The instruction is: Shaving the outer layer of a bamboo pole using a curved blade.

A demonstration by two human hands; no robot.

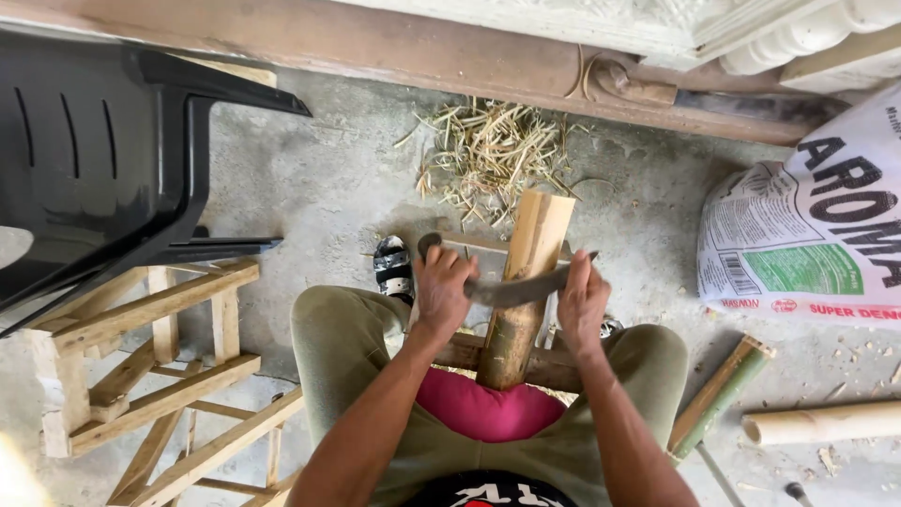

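A split length of bamboo (526,282) leans up between my knees, its pale cut face turned toward me. A curved dark blade (511,289) lies across the bamboo. My left hand (441,286) grips the blade's handle end on the left of the bamboo. My right hand (582,300) presses on the blade's tip end on the right. The bamboo's lower end rests on a low wooden frame (460,352) under my legs. My sandalled foot (392,268) sits just left of it.
A black plastic chair (103,160) stands at left above a wooden slat stool (160,366). Bamboo shavings (493,150) lie piled near the wall. A printed white sack (817,225) sits at right, with two bamboo pieces (723,394) on the concrete floor.
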